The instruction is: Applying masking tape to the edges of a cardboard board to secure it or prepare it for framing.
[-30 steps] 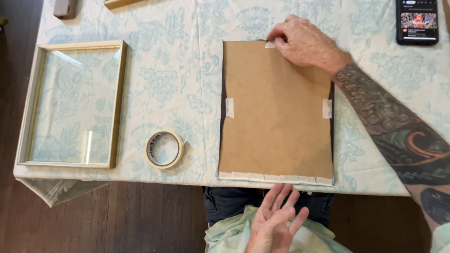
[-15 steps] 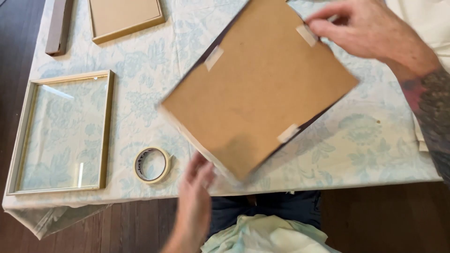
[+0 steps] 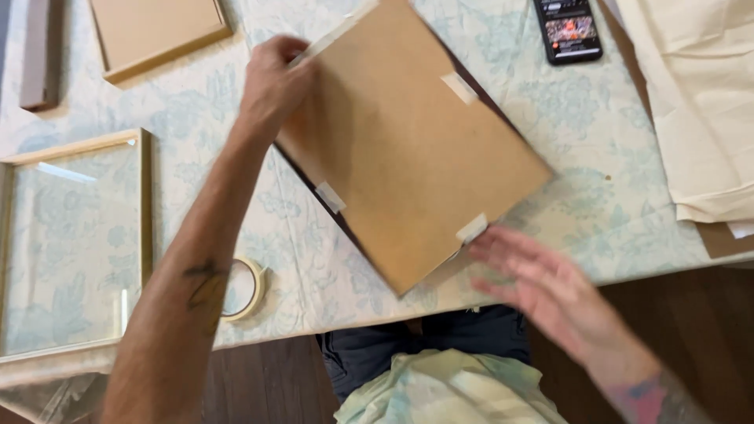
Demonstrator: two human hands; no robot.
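Note:
A brown backing board (image 3: 408, 149) lies skewed on the floral tablecloth (image 3: 581, 157), a dark frame edge showing beneath it. Small pale tape tabs hold its edges. My left hand (image 3: 271, 82) grips the board's far left corner, the forearm reaching across the table. My right hand (image 3: 542, 283) is blurred, fingers spread, holding nothing, just off the board's near right corner by a tape tab (image 3: 471, 228).
A tape roll (image 3: 250, 289) lies near the front edge, partly hidden by my left forearm. A light wooden frame with glass (image 3: 78, 235) is at the left, another brown-backed frame (image 3: 153, 31) at the far left. A phone (image 3: 567, 27) and cream paper sheets (image 3: 699, 102) lie to the right.
The board has been turned round on the table. My left hand rose from my lap to its far corner. My right hand left the far edge and came to the near corner.

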